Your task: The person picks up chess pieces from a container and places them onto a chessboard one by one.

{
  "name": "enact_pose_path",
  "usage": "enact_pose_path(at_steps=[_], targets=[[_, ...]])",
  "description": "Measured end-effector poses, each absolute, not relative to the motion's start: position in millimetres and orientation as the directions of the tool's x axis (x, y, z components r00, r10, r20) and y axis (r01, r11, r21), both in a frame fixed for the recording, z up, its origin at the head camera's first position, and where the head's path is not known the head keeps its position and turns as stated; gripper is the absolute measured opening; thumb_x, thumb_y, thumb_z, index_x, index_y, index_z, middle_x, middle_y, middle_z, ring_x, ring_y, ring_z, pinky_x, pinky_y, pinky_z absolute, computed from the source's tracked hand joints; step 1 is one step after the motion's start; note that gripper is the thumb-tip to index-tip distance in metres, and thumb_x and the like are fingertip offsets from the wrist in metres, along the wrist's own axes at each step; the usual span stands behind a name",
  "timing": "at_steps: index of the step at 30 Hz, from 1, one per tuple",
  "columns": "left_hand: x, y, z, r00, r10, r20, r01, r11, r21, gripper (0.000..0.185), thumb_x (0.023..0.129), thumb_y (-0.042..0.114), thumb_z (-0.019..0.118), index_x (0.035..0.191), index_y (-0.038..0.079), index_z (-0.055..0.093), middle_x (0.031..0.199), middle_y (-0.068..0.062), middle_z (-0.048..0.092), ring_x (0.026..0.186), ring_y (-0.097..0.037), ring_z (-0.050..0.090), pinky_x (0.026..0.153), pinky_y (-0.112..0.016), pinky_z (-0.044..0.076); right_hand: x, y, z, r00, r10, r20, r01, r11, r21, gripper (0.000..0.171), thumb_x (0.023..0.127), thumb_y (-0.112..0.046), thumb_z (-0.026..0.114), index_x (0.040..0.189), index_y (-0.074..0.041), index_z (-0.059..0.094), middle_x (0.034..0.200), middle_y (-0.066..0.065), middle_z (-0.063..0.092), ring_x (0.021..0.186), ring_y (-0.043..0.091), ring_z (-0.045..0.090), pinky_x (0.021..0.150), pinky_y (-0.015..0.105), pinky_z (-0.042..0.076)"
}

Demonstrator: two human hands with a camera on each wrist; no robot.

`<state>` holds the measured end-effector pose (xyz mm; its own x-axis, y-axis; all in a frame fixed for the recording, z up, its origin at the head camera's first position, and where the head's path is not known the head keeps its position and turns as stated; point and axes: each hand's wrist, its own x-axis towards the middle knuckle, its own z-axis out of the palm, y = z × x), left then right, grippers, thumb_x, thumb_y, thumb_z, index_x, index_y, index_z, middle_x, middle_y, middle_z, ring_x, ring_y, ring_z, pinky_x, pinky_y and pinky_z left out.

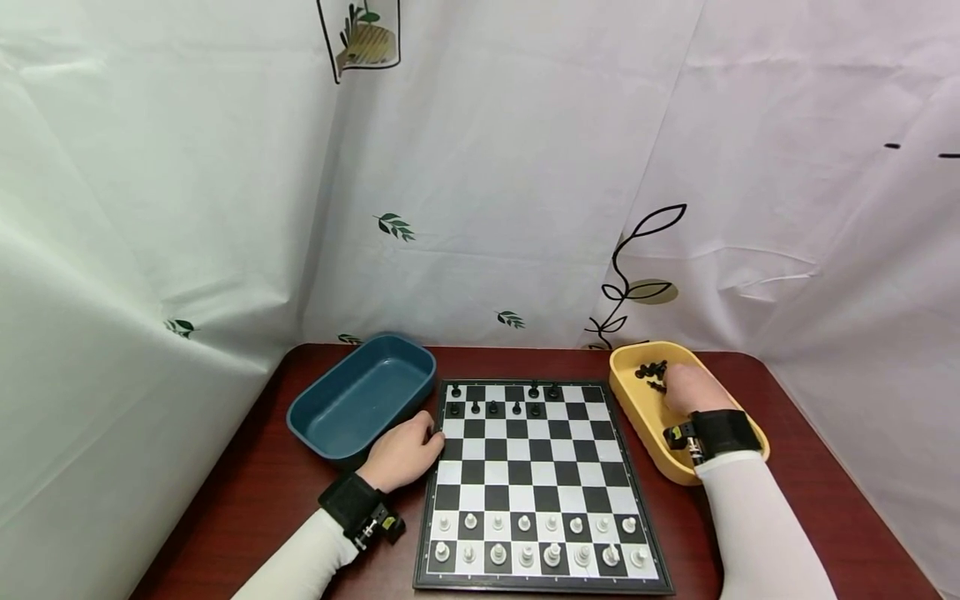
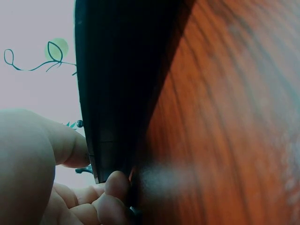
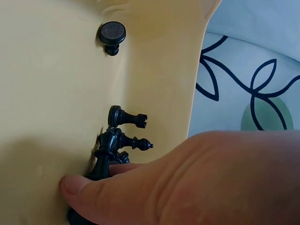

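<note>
A chessboard [image 1: 536, 475] lies mid-table, white pieces [image 1: 536, 550] filling its two near rows and several black pieces [image 1: 502, 404] standing on the far rows. My left hand [image 1: 420, 442] holds the board's left edge. In the left wrist view the thumb [image 2: 65, 145] lies on one side of the dark edge [image 2: 117, 93] and curled fingers [image 2: 117, 183] on the other. My right hand [image 1: 678, 387] reaches into the yellow tray [image 1: 637, 408]. There its thumb [image 3: 75, 185] presses against a black chess piece [image 3: 101, 164] in a small heap; a black rook [image 3: 125, 117] and a pawn [image 3: 112, 36] lie farther off.
A blue tray [image 1: 360, 400] with nothing in it sits left of the board, just beyond my left hand. The red-brown table [image 1: 247, 483] is hemmed in by white patterned cloth [image 1: 480, 208] behind and on both sides.
</note>
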<state>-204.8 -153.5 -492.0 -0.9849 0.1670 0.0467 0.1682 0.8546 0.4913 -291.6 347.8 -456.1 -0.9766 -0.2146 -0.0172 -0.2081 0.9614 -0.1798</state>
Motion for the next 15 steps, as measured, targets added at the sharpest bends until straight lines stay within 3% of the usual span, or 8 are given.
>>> enact_pose_path(at_steps=[15], targets=[[-204.9, -153.8, -493.1, -0.985, 0.167, 0.046, 0.168, 0.852, 0.496, 0.016, 0.105, 0.027, 0.064, 0.093, 0.018, 0.059, 0.072, 0.002, 0.052, 0.063, -0.015, 0.051, 0.060, -0.037, 0.042, -290.4, 346.2, -453.7, -0.974, -0.218, -0.063, -0.202, 0.958, -0.203, 0.029, 0.085, 0.014, 0.054, 0.069, -0.009, 0.052, 0.068, 0.006, 0.044, 0.062, 0.023, 0.044, 0.061, 0.035, 0.036]])
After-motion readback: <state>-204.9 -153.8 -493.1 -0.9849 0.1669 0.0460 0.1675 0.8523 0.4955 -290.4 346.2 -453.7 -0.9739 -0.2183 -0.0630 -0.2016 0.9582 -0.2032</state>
